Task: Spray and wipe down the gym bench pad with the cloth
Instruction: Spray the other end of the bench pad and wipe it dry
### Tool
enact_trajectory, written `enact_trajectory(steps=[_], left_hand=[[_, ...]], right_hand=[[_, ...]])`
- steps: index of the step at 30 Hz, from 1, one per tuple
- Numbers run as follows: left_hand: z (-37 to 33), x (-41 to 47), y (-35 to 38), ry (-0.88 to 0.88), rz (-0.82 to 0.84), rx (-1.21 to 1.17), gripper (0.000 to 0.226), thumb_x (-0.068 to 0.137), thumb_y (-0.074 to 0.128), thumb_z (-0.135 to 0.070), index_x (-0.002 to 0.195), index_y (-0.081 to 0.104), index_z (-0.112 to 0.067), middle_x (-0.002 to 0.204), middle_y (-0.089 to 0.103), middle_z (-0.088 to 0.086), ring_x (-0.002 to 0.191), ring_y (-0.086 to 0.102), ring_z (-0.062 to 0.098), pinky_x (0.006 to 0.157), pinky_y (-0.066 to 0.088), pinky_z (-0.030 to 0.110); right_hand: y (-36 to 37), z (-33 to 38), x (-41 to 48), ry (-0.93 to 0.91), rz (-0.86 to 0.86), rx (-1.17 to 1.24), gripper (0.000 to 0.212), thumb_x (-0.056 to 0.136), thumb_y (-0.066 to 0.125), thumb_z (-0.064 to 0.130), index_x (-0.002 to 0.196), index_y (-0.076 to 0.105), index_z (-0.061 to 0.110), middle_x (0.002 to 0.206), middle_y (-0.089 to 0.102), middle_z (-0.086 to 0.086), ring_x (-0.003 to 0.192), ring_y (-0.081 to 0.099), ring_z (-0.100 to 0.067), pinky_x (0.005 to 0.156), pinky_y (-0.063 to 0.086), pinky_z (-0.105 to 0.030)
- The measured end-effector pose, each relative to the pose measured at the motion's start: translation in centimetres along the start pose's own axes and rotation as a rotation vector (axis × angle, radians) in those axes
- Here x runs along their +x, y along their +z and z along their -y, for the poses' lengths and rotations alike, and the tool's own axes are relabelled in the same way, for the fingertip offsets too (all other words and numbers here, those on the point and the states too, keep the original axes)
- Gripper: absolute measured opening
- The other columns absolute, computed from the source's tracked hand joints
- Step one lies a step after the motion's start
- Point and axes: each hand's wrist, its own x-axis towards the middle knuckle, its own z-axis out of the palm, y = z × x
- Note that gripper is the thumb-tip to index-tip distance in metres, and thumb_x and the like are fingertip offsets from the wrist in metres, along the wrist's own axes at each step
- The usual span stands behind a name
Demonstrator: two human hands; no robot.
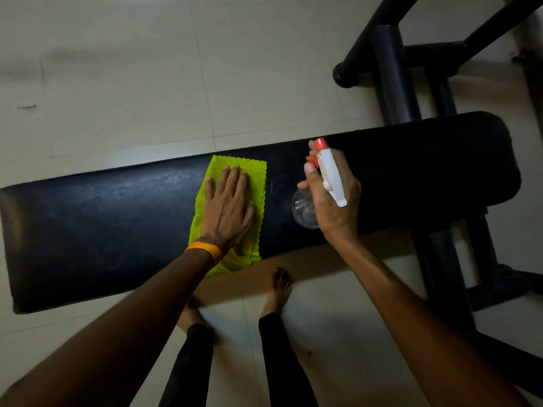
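A long black gym bench pad [102, 218] runs across the view from left to right. A lime-green cloth [257, 183] lies flat on its middle, its near corner hanging over the front edge. My left hand [227, 208] presses flat on the cloth, fingers spread, an orange band at the wrist. My right hand [330, 198] grips a clear spray bottle [302, 208] with a white head and red nozzle, held just above the pad to the right of the cloth. The nozzle points away from me.
Black metal frame tubes [393, 74] of the bench stand beyond the pad at the upper right, and more frame [449, 277] runs down the right side. My bare feet [280, 289] stand on the pale tiled floor [117, 83] just in front of the pad.
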Motion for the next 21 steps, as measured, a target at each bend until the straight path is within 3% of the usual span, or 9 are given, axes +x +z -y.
enact_trajectory(steps=[4, 6, 8, 12, 15, 18, 21], left_hand=[[-1.2, 0.6, 0.4, 0.047, -0.026, 0.037, 0.076, 0.093, 0.03, -0.045, 0.155, 0.041, -0.001, 0.166, 0.034, 0.021, 0.156, 0.026, 0.041, 0.122, 0.018, 0.067], [-1.7, 0.8, 0.9, 0.064, -0.021, 0.064, 0.077, 0.095, 0.028, -0.046, 0.156, 0.039, -0.002, 0.167, 0.032, 0.02, 0.157, 0.024, 0.04, 0.123, 0.016, 0.066], [-1.9, 0.7, 1.7, 0.074, 0.013, 0.088, 0.08, 0.096, 0.023, -0.051, 0.161, 0.031, -0.004, 0.17, 0.025, 0.019, 0.159, 0.018, 0.037, 0.125, 0.011, 0.063], [-1.3, 0.5, 3.3, 0.088, 0.031, 0.166, 0.082, 0.098, 0.021, -0.055, 0.163, 0.024, -0.006, 0.172, 0.017, 0.019, 0.16, 0.014, 0.036, 0.126, 0.015, 0.064], [-1.3, 0.5, 3.7, 0.087, 0.011, 0.177, 0.082, 0.097, 0.025, -0.054, 0.163, 0.025, -0.005, 0.171, 0.019, 0.02, 0.159, 0.016, 0.037, 0.126, 0.016, 0.065], [-1.9, 0.5, 3.8, 0.085, -0.036, 0.152, 0.081, 0.096, 0.031, -0.051, 0.16, 0.032, -0.001, 0.169, 0.025, 0.022, 0.158, 0.021, 0.04, 0.126, 0.017, 0.065], [-3.1, 0.8, 4.2, 0.106, -0.092, 0.135, 0.079, 0.097, 0.035, -0.049, 0.157, 0.035, 0.002, 0.168, 0.028, 0.022, 0.157, 0.023, 0.039, 0.126, 0.017, 0.064]], right_hand=[[-2.4, -2.3, -3.5, 0.069, 0.032, -0.092, 0.018, 0.099, 0.064, 0.026, 0.116, 0.064, 0.03, 0.101, 0.068, 0.018, 0.07, 0.07, -0.011, 0.061, 0.062, -0.033], [-3.1, -4.1, -5.3, 0.108, 0.04, -0.173, 0.009, 0.098, 0.063, 0.035, 0.107, 0.064, 0.033, 0.093, 0.067, 0.013, 0.074, 0.069, -0.015, 0.059, 0.062, -0.04], [-3.2, -5.7, -6.6, 0.153, 0.057, -0.314, 0.016, 0.097, 0.057, 0.046, 0.095, 0.061, 0.031, 0.079, 0.062, 0.009, 0.069, 0.065, -0.016, 0.057, 0.059, -0.045], [-2.5, -7.4, -7.7, 0.245, 0.071, -0.473, 0.027, 0.097, 0.061, 0.034, 0.074, 0.054, 0.022, 0.059, 0.05, 0.007, 0.053, 0.053, -0.015, 0.051, 0.044, -0.033], [-1.8, -8.1, -7.6, 0.296, 0.052, -0.491, 0.033, 0.095, 0.063, 0.029, 0.067, 0.052, 0.018, 0.055, 0.046, 0.005, 0.051, 0.047, -0.017, 0.053, 0.034, -0.03], [-1.8, -8.7, -7.3, 0.308, 0.017, -0.489, 0.031, 0.096, 0.064, 0.028, 0.068, 0.05, 0.019, 0.056, 0.044, 0.008, 0.05, 0.045, -0.014, 0.053, 0.033, -0.028], [-3.3, -9.4, -6.8, 0.317, -0.005, -0.435, 0.026, 0.098, 0.059, 0.032, 0.076, 0.055, 0.02, 0.059, 0.051, 0.007, 0.052, 0.053, -0.012, 0.051, 0.043, -0.031]])
